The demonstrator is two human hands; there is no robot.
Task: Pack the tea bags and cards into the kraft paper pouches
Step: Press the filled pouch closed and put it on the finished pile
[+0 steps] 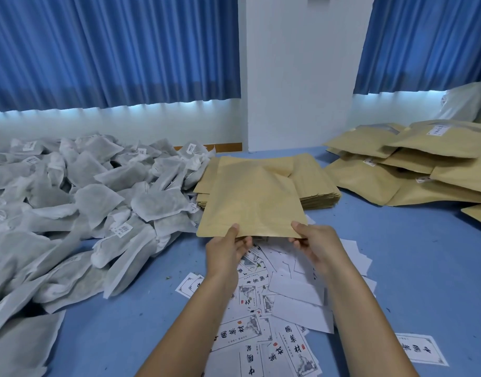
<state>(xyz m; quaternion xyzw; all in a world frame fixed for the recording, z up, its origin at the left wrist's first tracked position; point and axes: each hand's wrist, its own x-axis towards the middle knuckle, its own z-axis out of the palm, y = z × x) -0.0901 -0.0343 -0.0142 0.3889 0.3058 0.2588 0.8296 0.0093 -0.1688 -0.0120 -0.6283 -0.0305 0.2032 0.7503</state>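
I am holding a pouch by its near edge, my left hand pinching the left corner and my right hand the right; it is hanging over the cards on the blue tabletop; tea bags are lying heaped at left; filled pouches are sitting at right.

One kraft pouch up, the supplies spread around it.
I hold a flat tan kraft pouch by its near edge, my left hand and right hand each pinching a corner, above the scattered printed cards. The stack of flat pouches lies just behind; grey mesh tea bags heap at left; filled pouches pile at right.
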